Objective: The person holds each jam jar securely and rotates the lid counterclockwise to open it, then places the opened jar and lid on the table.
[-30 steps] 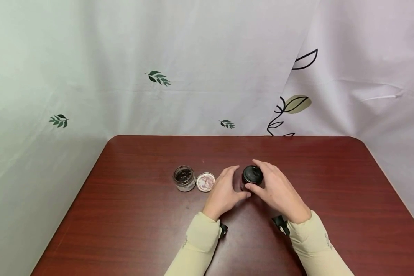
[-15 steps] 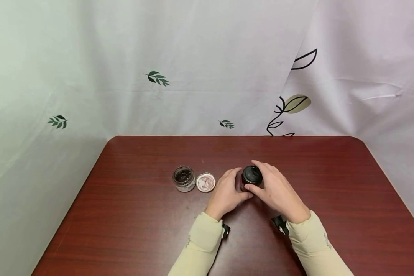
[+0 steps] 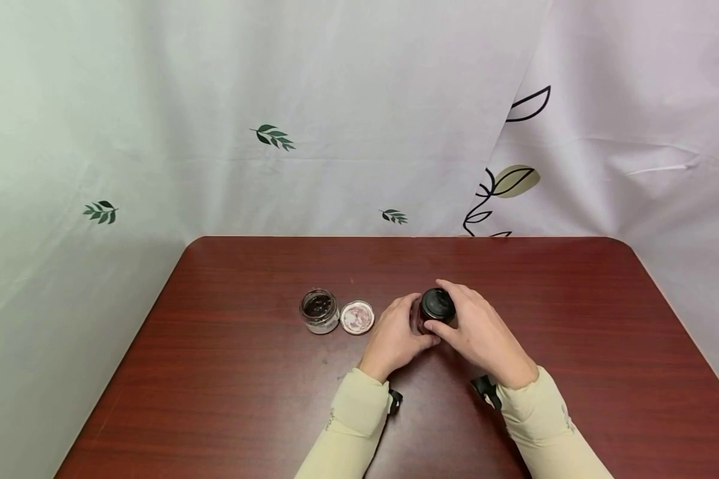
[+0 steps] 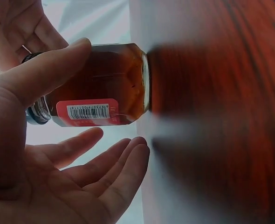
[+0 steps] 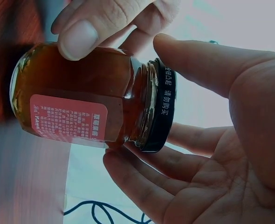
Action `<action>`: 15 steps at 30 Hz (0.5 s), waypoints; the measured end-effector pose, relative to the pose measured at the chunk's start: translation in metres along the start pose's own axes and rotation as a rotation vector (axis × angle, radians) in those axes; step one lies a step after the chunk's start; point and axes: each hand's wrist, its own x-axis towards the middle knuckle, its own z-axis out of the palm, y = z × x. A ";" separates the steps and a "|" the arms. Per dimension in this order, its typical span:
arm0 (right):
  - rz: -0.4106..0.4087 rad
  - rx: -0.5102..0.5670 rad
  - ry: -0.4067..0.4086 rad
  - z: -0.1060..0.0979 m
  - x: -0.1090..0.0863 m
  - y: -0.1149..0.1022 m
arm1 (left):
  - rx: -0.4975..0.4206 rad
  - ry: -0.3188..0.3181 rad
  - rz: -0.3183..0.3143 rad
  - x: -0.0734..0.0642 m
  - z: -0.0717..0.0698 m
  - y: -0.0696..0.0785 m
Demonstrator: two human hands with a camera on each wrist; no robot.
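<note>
A jam jar (image 5: 86, 88) with a black lid (image 3: 438, 303) stands between my two hands, its dark red-brown contents showing through the glass. My right hand (image 3: 485, 332) holds the lid from the right, thumb at the near side and fingers around the far side. My left hand (image 3: 392, 339) is cupped at the left of the jar. Its thumb (image 4: 58, 67) lies across the glass in the left wrist view, while its curved fingers (image 4: 114, 168) stand a small gap away from the jar. A red label with a barcode (image 4: 88, 112) faces the left wrist camera.
Left of the hands, an open glass jar (image 3: 319, 311) with dark contents stands on the reddish-brown table (image 3: 228, 399). Beside it lies a round lid (image 3: 357, 317), pale inner side up. A white curtain (image 3: 359, 100) with printed leaves hangs behind the table's far edge.
My left hand has shifted slightly right, closer to the jam jar, and the round lid beside it shows more fully. The right hand has stayed nearly still at the black lid.
</note>
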 end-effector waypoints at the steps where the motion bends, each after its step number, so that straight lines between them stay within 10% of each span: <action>1: 0.002 0.000 -0.001 0.000 0.000 0.000 | -0.003 -0.001 -0.001 0.000 0.000 0.000; 15: 0.019 0.009 -0.002 -0.001 -0.001 -0.001 | 0.000 0.000 0.036 0.003 0.005 0.000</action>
